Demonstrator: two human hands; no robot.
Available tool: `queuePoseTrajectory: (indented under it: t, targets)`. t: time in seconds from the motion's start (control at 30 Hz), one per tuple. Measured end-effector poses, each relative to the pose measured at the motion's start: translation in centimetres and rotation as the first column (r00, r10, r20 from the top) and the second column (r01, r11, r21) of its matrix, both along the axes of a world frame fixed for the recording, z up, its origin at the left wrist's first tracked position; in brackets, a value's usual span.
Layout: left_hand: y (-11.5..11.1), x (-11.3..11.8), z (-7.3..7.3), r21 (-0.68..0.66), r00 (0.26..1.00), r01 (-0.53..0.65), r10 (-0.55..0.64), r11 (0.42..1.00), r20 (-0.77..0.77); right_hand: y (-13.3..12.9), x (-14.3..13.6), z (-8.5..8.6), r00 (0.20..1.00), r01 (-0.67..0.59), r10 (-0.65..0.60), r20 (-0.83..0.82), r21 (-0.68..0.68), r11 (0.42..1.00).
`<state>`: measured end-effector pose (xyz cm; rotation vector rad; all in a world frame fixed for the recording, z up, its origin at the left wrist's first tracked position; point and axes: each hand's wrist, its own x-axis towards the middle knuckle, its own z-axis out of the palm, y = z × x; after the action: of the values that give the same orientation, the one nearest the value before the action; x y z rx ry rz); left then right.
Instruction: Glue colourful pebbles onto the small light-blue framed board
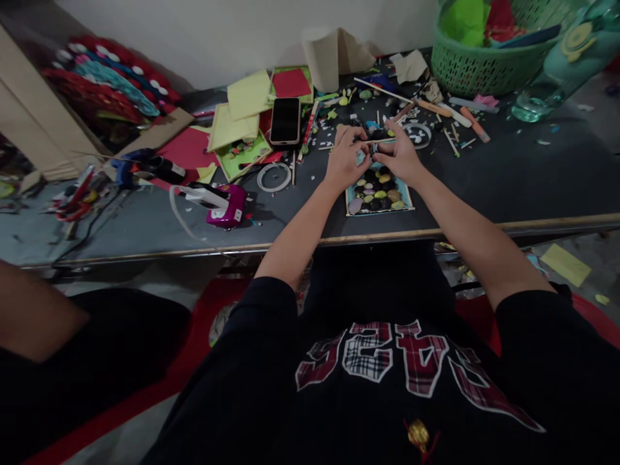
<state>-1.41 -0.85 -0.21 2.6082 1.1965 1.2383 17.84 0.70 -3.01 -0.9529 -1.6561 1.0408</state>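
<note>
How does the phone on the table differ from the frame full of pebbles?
The phone has a smooth, dark face; the pebble frame is bumpy with black, yellow and purplish stones. The phone is smaller than the pebble frame. The phone lies untouched, while the pebble frame is at the person's hands. Both are roughly rectangular and lie fairly flat.

Both forearms extended fwd, converging fr. either side; elbows bent, short dark sleeves end above them. L hand (345,158) palm down, fingers (357,134) curled inward. R hand (398,155) opp., thumb and fingers bent toward L. Hands close together, fingertips nearly meeting; exact contact n/clear. Both hands bare
</note>
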Motion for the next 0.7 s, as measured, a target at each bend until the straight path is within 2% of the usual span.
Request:
queuePoseTrajectory:
  t: [0.13,0.37,0.53,0.7]
  targets:
    - [0.0,0.1,0.1,0.003,1.000,0.002,-0.002,1.000,-0.013,-0.4,-0.2,0.7,1.000,0.003,-0.005,-0.030,-0.062,0.998]
    - [0.1,0.1,0.4,0.013,1.000,0.001,0.000,1.000,-0.018,-0.5,-0.2,1.1,0.999,-0.022,0.020,-0.049,-0.035,0.999]
    - [-0.1,-0.1,0.4,0.089,1.000,-0.031,0.031,0.996,-0.002,-0.7,-0.2,1.5,0.998,0.029,-0.034,-0.060,-0.087,0.996]
    - [-0.5,-0.1,0.9,0.070,0.999,-0.032,0.033,0.997,-0.023,-0.4,-0.1,1.5,0.997,0.069,-0.072,-0.015,-0.110,0.992]
